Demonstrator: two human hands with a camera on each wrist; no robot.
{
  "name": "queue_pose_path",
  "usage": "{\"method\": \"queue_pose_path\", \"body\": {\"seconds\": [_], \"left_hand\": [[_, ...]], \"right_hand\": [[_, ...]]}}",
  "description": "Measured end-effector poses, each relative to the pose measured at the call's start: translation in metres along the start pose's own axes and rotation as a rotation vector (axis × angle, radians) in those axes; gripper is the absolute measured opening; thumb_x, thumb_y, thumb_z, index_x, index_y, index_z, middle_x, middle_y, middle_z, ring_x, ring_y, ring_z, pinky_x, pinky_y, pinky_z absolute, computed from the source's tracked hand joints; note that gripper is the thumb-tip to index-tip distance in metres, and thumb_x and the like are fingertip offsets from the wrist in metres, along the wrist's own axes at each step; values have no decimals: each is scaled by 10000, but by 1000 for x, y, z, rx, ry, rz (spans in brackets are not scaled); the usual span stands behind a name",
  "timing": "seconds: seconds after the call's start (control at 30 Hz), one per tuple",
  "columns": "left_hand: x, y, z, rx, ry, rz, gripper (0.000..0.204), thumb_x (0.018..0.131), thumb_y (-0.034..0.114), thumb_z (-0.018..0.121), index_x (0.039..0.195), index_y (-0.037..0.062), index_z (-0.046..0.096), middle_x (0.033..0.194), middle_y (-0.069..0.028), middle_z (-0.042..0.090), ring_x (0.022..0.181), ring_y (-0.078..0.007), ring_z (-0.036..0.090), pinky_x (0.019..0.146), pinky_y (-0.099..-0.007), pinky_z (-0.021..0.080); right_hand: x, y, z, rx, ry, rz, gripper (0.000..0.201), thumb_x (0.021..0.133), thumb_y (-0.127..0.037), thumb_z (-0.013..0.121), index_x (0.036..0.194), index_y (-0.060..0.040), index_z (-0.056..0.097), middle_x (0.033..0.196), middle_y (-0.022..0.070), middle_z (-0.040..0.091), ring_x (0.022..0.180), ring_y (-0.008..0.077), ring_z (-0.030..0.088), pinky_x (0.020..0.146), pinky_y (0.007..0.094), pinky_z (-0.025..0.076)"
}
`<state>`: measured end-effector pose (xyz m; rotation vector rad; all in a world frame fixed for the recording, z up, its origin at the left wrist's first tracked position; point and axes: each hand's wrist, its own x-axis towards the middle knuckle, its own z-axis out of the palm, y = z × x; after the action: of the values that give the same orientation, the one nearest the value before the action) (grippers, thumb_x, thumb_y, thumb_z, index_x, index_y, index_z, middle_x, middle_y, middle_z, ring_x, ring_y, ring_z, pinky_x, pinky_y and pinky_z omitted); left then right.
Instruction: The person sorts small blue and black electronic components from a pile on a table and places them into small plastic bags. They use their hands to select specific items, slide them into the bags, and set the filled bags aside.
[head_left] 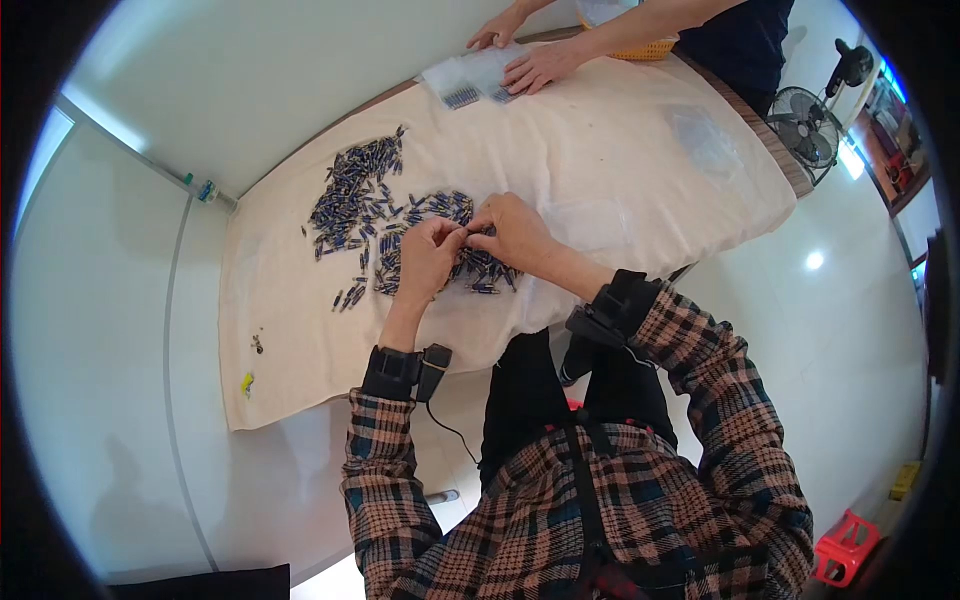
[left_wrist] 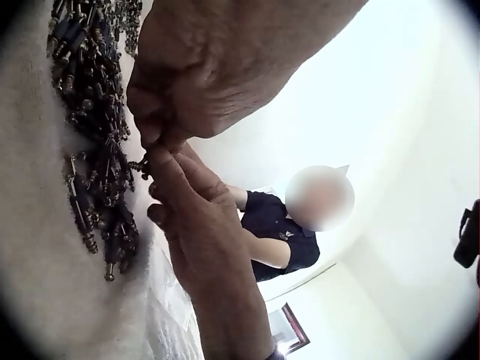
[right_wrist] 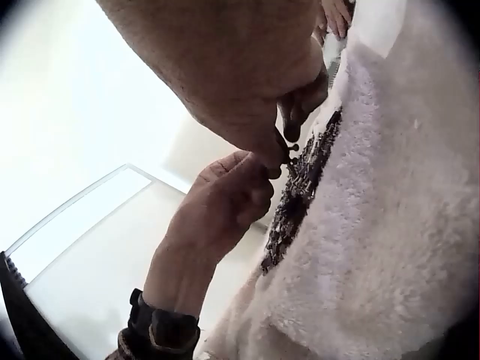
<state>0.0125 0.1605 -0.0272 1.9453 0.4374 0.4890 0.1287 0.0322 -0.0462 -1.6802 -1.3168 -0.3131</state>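
Observation:
In the head view, my left hand (head_left: pixel 425 262) and right hand (head_left: pixel 518 238) meet fingertip to fingertip over a pile of small dark-blue pieces with brass-coloured ends (head_left: pixel 487 272). Both hands pinch at one small metal-ended piece (left_wrist: pixel 140 166), mostly hidden by the fingers. Its knobbed, screw-like ends stick out beside the right thumb in the right wrist view. In the left wrist view, the left hand (left_wrist: pixel 217 64) comes from above and the right hand (left_wrist: pixel 214 240) from below, while more dark pieces (left_wrist: pixel 94 135) lie close by on the cloth.
A larger heap of the same pieces (head_left: pixel 355 180) lies farther back on the cream fleece cloth (head_left: pixel 600 140). Across the table, another person's hands (head_left: pixel 535 68) rest at clear plastic bags (head_left: pixel 455 82) holding pieces. Flat clear bags (head_left: pixel 705 140) lie at right; a yellow item (head_left: pixel 247 384) lies near the left corner.

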Motion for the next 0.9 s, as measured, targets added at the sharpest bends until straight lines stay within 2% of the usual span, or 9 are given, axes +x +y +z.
{"method": "queue_pose_path", "body": {"seconds": [0.03,0.13,0.23,0.3,0.4,0.5,0.6,0.8,0.9], "left_hand": [[-2,5,0,24,-12,-11,100,869,92,628,834,0,647,649,-1,603,512,-50,503,464,-197,390],[-4,12,2,42,-18,-13,114,880,104,615,832,7,648,633,4,597,494,-48,493,451,-196,380],[-3,15,3,33,-18,6,140,894,121,598,823,12,651,621,2,599,491,-47,494,447,-194,376],[-3,16,-2,-67,-50,-94,162,912,141,572,852,11,648,665,-13,620,501,-50,507,442,-191,382],[-6,14,0,-161,-61,-117,183,928,158,547,884,7,641,715,-28,640,514,-55,525,436,-187,389],[-10,13,7,-253,-50,-65,201,942,171,524,919,2,630,772,-46,658,530,-61,549,429,-183,397],[-13,17,14,-245,-103,-132,154,924,132,547,945,-6,613,847,-66,671,554,-75,579,429,-180,409],[-15,22,23,-331,-73,-132,84,881,89,610,897,7,618,771,-54,657,558,-86,589,433,-178,409],[-16,18,22,-338,-46,-111,63,855,72,642,870,14,621,720,-43,641,545,-87,578,433,-182,408]], "right_hand": [[1,0,-1,0,-1,-1,175,706,-173,713,842,-63,719,757,158,665,709,356,621,671,401,493],[8,3,-7,273,-260,194,186,695,-166,727,843,-55,713,738,155,662,652,299,631,624,380,491],[8,11,-7,406,-306,281,178,719,-171,736,839,-41,717,745,130,676,607,236,619,579,333,480],[4,16,-9,473,-329,326,177,731,-174,740,838,-35,718,749,118,683,585,204,612,556,309,475],[1,20,-15,891,-320,730,185,779,-182,739,843,-11,713,748,62,678,571,99,565,504,229,434],[-4,18,-18,974,-282,766,187,804,-178,725,837,5,704,728,33,656,579,74,554,498,206,422],[-8,12,-19,1003,-238,782,185,816,-173,716,830,11,698,710,17,642,581,62,547,492,197,416],[-6,-2,-18,979,-140,801,171,819,-159,706,830,11,693,692,19,634,570,64,542,486,189,426],[-8,-2,-18,1010,-165,783,170,819,-145,703,851,22,692,706,30,644,573,66,555,476,188,436]]}}
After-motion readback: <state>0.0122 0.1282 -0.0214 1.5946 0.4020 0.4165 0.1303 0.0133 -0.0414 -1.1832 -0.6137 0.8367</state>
